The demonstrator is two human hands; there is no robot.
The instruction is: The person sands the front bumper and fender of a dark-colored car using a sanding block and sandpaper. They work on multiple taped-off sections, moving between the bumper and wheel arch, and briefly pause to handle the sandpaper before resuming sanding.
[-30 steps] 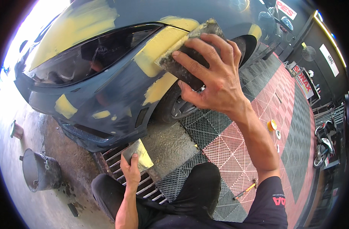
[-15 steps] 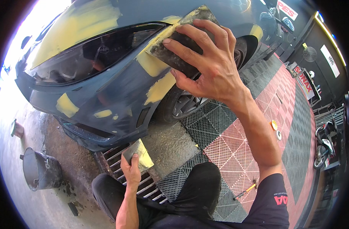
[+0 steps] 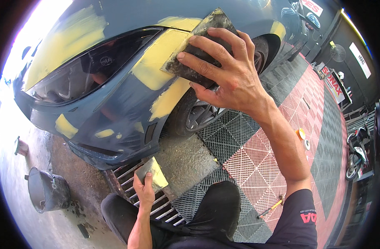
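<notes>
A dark flat spreader (image 3: 215, 23) is gripped by the right hand (image 3: 231, 72), fingers fanned pretty wide across its face, left edge right up at the yellow filler (image 3: 154, 64) on the blue-grey car (image 3: 127, 112). A smaller filler-smeared plate (image 3: 154, 172) is pinched in the left hand (image 3: 145, 191), thumb on top, other fingers mostly hidden, kinda low over the near floor grate (image 3: 167, 212).

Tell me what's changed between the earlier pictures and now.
Since half a second ago, the right hand has moved its dark spreader rightward across the car, away from the headlight, uncovering more of the yellow patch beside it. The view itself has shifted slightly. Nothing was grasped or released. The left hand still holds its yellow-smeared plate near the floor grate.
</notes>
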